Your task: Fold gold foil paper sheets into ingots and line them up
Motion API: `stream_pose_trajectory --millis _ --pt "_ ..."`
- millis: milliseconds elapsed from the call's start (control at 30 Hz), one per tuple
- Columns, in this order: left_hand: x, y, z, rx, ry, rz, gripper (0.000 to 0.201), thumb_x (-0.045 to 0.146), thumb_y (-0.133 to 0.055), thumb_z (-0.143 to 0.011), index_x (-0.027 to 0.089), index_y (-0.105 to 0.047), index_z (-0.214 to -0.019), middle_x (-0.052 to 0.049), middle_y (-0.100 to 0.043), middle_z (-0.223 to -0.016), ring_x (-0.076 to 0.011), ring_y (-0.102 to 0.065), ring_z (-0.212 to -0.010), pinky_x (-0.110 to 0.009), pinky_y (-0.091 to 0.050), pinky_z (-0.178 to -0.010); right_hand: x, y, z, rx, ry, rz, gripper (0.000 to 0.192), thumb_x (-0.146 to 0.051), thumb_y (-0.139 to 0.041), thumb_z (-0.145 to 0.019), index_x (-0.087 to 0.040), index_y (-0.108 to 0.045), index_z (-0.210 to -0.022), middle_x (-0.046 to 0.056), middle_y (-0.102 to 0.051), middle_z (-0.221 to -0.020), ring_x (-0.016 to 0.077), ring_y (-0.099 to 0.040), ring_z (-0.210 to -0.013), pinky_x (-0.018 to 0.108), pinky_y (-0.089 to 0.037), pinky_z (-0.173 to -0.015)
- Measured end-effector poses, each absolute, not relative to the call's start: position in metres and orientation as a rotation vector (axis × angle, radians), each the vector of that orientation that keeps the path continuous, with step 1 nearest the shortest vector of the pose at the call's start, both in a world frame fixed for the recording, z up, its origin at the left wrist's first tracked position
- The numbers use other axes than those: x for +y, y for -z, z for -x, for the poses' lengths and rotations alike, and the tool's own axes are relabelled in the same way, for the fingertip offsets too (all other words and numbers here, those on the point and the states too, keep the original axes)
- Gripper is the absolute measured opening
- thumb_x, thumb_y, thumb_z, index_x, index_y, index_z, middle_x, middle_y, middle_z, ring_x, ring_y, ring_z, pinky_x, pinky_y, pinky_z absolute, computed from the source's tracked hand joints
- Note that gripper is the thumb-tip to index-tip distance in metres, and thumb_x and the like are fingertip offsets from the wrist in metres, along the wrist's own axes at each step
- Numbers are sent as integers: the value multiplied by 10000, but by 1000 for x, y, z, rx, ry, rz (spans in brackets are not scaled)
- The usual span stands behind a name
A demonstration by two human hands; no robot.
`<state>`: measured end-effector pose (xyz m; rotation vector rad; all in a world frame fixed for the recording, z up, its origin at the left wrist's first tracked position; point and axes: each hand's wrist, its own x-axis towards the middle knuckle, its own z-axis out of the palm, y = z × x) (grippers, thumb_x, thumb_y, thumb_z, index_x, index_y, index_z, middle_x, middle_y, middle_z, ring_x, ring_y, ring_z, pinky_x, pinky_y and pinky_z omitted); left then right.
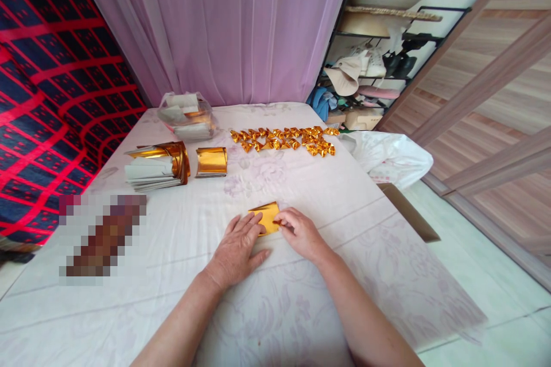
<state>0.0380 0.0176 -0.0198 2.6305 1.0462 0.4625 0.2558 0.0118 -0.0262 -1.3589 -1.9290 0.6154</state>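
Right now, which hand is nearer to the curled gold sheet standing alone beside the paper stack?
Left. The left hand lies below the curled gold sheet; the right hand is farther off to the right.

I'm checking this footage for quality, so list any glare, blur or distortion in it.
Head view: lighting is soft and even, with only faint shadows under the hands; the shiny gold foil sheet between the left hand and right hand glints mildly; a pixelated block hides something on the white floral tablecloth; wide-angle distortion bends the edges.

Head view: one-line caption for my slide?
Both hands, left hand and right hand, press a gold foil sheet on the table.
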Motion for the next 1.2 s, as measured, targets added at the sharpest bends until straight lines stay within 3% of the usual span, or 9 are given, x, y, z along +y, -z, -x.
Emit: stream_pose_trajectory --millis 233,867,1200 --pt "19 13 -39 1033 -315 -2664 428 419 -572 -886 330 -554 -1304 -101 -408 -1499 -302 -348 -1388 -578 -267 -1108 13 26 -257 -1943 -603 1311 330 23 -486 -739 -205 -622 -935 30 -606 -927 151 -595 -839 286 -492 -771" --pt "36 11 -15 851 -396 -2757 327 367 -506 -933 329 -630 -1233 -104 -489 -1432 -283 -416 -1348 -525 -363 -1073 12 25 -255 -1940 -572 1329 337 36 -474 -721 -206 -618 -907 31 -617 -922 157 -597 -856 288 -489 -776" --pt "29 3 4 946 -333 -2894 321 418 -500 -933 403 -620 -1230 -37 -424 -1489 -300 -375 -1366 -559 -282 -1100 13 26 -256 -1946 -572 1296 293 31 -486 -738 -205 -632 -831 31 -618 -921 158 -600 -886 291 -480 -800"
